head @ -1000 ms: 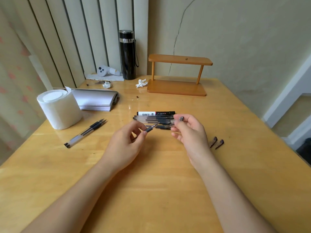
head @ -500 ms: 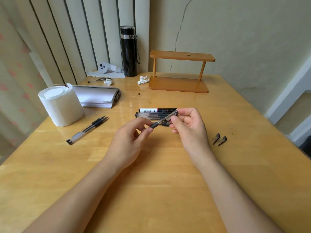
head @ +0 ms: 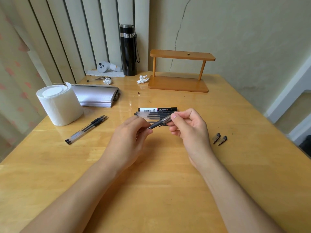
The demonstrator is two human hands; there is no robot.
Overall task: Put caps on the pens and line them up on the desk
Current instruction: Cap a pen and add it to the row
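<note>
Between my hands, just above the desk (head: 159,190), I hold a clear pen (head: 156,124) with a black grip. My left hand (head: 129,140) pinches its barrel. My right hand (head: 188,126) grips the clear cap (head: 166,119) that sits over the pen's tip end. Behind my hands, several capped pens (head: 154,113) lie side by side in a row. Two uncapped pens (head: 87,128) lie together to the left. Two loose caps (head: 219,139) rest on the desk to the right.
A white tissue roll (head: 58,105) and a notebook (head: 97,96) sit at the left. At the back stand a black flask (head: 128,49) and a wooden shelf (head: 180,71), with a crumpled tissue (head: 142,79) and a white controller (head: 107,66) nearby.
My right hand has brought the cap up to the pen's tip and slid it over. Both hands have drawn closer together.
</note>
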